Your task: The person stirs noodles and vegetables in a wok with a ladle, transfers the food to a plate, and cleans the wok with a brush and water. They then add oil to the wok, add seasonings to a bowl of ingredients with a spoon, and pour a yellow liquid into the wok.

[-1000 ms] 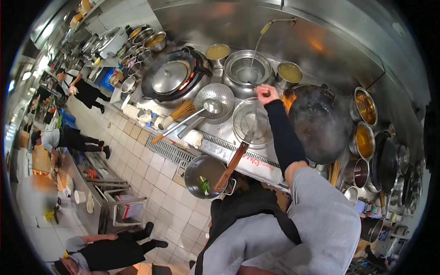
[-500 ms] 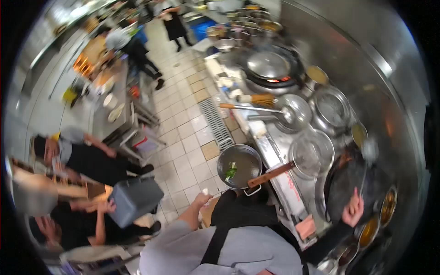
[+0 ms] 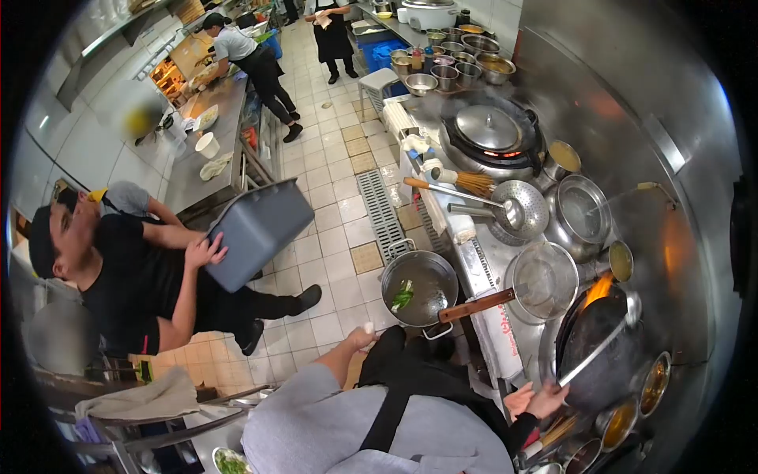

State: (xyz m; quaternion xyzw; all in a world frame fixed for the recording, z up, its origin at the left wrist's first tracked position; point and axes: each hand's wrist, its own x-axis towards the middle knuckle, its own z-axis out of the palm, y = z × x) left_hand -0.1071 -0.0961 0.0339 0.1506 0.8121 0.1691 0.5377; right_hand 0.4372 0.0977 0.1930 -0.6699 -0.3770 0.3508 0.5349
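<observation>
Head view: slanting ladle [image 3: 598,354] points up-right, right hand [image 3: 546,400] gripping it, left hand [image 3: 360,339] clutching something white [image 3: 369,327]

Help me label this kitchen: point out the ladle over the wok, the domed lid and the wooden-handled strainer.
Ladle [image 3: 596,354]: head view, shaft.
Domed lid [image 3: 472,128]: head view, curved top.
Wooden-handled strainer [image 3: 477,305]: head view, handle.

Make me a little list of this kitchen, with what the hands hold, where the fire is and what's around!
Left hand: holding a small white thing; too small to tell what
Right hand: holding a ladle by its handle
Fire: orange flames beside the dark wok
Pot: green leaves inside
Strainer: has a wooden handle
Nearby person: holding a grey bin
</observation>
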